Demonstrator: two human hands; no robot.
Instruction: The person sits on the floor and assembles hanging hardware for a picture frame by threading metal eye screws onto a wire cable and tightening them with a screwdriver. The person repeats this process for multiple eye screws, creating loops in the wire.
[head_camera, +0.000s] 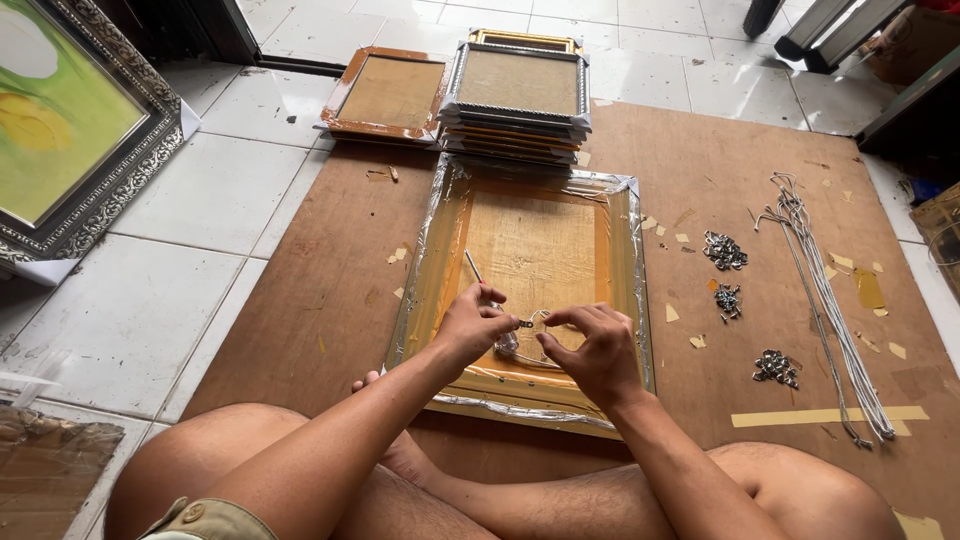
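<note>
**While Frames Pile Up, Fingers Meet at a Small Hanger**

As both hands work, the left hand (470, 325) pinches a small metal hanger (526, 323) over the face-down frame (530, 250); the right hand (595, 350) pinches pale cord (545, 318) beside it; the hanger is tiny, silvery.

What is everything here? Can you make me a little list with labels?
place: brown board laid on a white tiled floor
left hand: pinches a small metal hanger and holds a thin metal tool
right hand: fingers on a loop of white cord
under the hands: plastic-wrapped picture frame, back side up
behind it: stack of frames
to the right: piles of metal hangers, bundle of white cords
far left: painting in an ornate silver frame
</note>
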